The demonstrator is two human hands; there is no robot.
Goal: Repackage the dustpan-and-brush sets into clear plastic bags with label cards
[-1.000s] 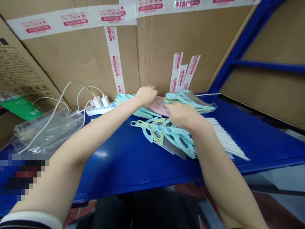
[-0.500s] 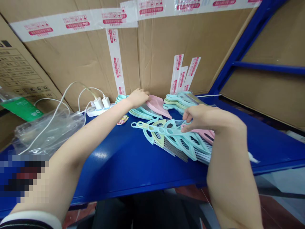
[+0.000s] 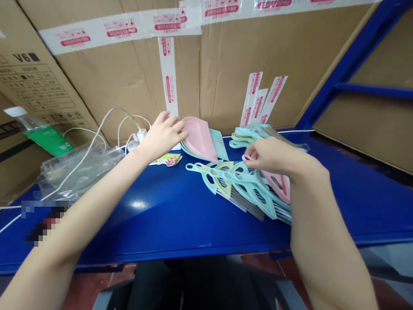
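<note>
pink plastic dustpan [image 3: 197, 140] leans on teal pans [image 3: 219, 144] at the back of the blue shelf [image 3: 161, 228]. left hand [image 3: 163, 137] half open, fingers against its edge; right hand [image 3: 267, 156] pinches a pink handle loop [image 3: 248, 158] over the teal brush pile [image 3: 245, 189]. lift clear, don't drag.

Head-worn view, facing forward and down, close above the left hand [image 3: 163, 137], right hand [image 3: 267, 156]

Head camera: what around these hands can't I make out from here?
Pink handle: in the head view, the right hand and forearm hide most of the piece it belongs to.
White plugs: in the head view, the left hand partly blocks them.
Small printed cards: in the head view, the print is too small to read.
Pixelated patch: in the head view, it is blurred, so what lies there is unclear.
</note>
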